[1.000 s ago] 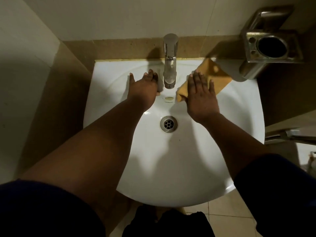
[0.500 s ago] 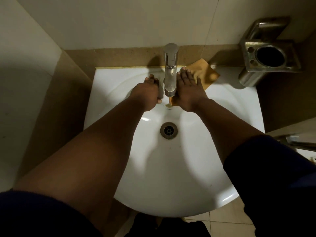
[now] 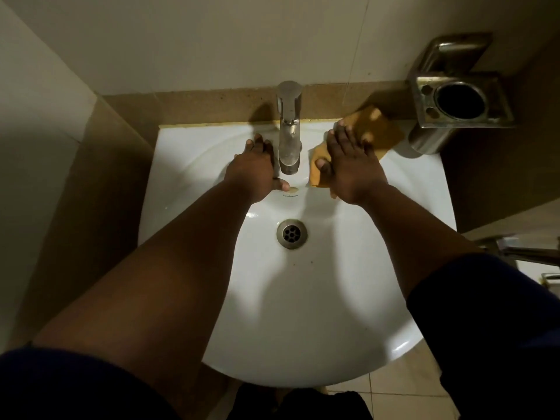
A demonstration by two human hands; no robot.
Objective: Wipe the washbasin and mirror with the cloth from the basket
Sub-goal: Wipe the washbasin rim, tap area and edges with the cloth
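Cloth material: yellow-orange fabric [image 3: 372, 128], crumpled, lying on the back rim of the washbasin [image 3: 333, 298] to the right of the tap [image 3: 289, 128].
Cloth vs fingers: our right hand [image 3: 351, 168] lies flat on top of it, fingers [image 3: 342, 137] spread and extended, pressing down rather than gripping. Cloth shows beyond the fingertips toward the wall and below the thumb on the tap side. We cannot tell whether any fingertip curls under an edge.
Left hand: our left hand [image 3: 254, 171] rests palm-down on the basin rim just left of the tap, fingers loosely extended, holding nothing. Thumb points toward the overflow hole beneath the spout.
Basin: white ceramic, drain [image 3: 291, 233] at centre, well apart from both hands. A few dark specks sit below the drain.
Surroundings: metal tumbler holder [image 3: 460, 101] on the wall at upper right, near the far corner of the cloth but not touching it as far as we can see.
Change from half a second ago: then our right hand was hard against the tap body; now it has shifted right, leaving a clear gap beside the spout, and more cloth shows near the thumb.
Change from one second ago: hand and cloth now sit closer to the wall.
Left hand change: position beside the tap is essentially unchanged.
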